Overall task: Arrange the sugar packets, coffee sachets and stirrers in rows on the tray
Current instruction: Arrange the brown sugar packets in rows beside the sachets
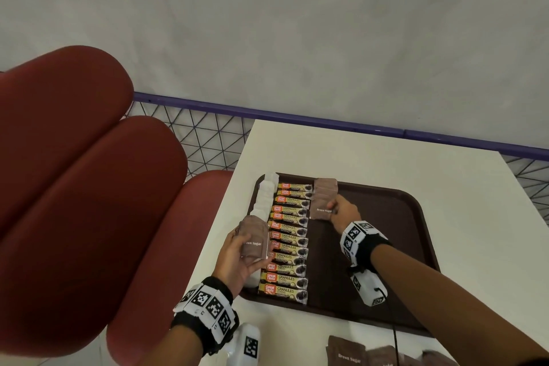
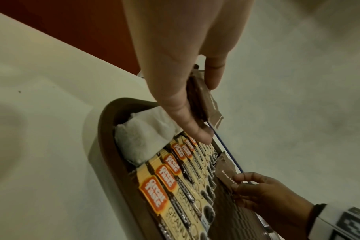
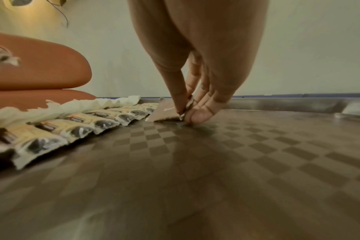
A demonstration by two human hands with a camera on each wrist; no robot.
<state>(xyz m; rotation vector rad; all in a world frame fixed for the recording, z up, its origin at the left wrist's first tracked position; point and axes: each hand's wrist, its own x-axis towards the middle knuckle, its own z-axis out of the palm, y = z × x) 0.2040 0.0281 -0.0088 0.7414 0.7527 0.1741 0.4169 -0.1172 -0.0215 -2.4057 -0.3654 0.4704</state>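
A dark brown tray point(image 1: 395, 246) lies on the white table. Along its left edge runs a row of white packets point(image 1: 266, 197), then a row of yellow coffee sachets point(image 1: 289, 242). A short row of brown sugar packets point(image 1: 325, 189) starts at the tray's far side. My right hand point(image 1: 341, 212) pinches a brown sugar packet point(image 1: 322, 211) and sets it flat on the tray below that row. My left hand point(image 1: 240, 258) holds a stack of brown sugar packets point(image 1: 255, 242) over the tray's left edge. No stirrers can be made out.
More brown sugar packets point(image 1: 347, 350) lie on the table in front of the tray. Red padded seats point(image 1: 83, 163) stand to the left. A purple rail with wire mesh point(image 1: 208, 134) runs behind the table. The tray's right half point(image 3: 257, 154) is bare.
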